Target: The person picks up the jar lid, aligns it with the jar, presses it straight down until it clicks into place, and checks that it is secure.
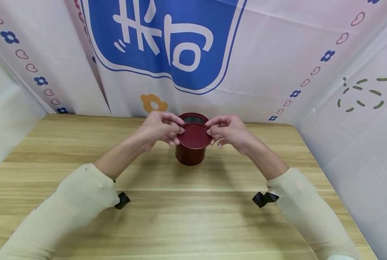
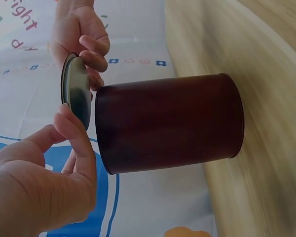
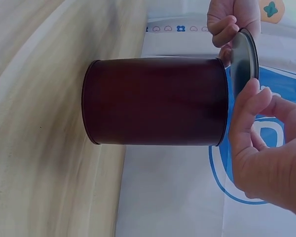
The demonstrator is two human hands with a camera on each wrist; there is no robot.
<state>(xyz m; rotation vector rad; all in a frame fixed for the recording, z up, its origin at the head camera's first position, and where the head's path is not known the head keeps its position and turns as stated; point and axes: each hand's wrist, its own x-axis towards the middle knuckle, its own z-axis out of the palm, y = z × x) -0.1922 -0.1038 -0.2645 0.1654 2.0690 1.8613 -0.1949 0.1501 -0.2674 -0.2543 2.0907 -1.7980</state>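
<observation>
- Counter (image 1: 193, 224): a light wood-grain surface. It carries the tin near its far edge, in front of a printed backdrop (image 1: 167, 43) with a blue panel.
- Tin (image 1: 191, 153): a dark red cylindrical can standing upright on the counter, centred between the two hands. Its mouth is open; the far rim shows behind the lid.
- Lid (image 1: 193, 135): a round dark red disc with a pale metal underside. It is held above the tin's mouth, tilted, with its near edge close to the rim, and is not seated.
- Procedure note: judged from this position, a clean fit calls for levelling the lid, centring it over the rim, and moving both hands evenly. A tilted lid is likely to catch on one side.
- Left hand (image 1: 159, 130): fingers curled, thumb and fingertips pinching the lid's left edge. It touches nothing else; the wrist views show it clear of the tin wall.
- Right hand (image 1: 227, 133): fingers curled likewise, pinching the lid's right edge opposite the left hand.
</observation>
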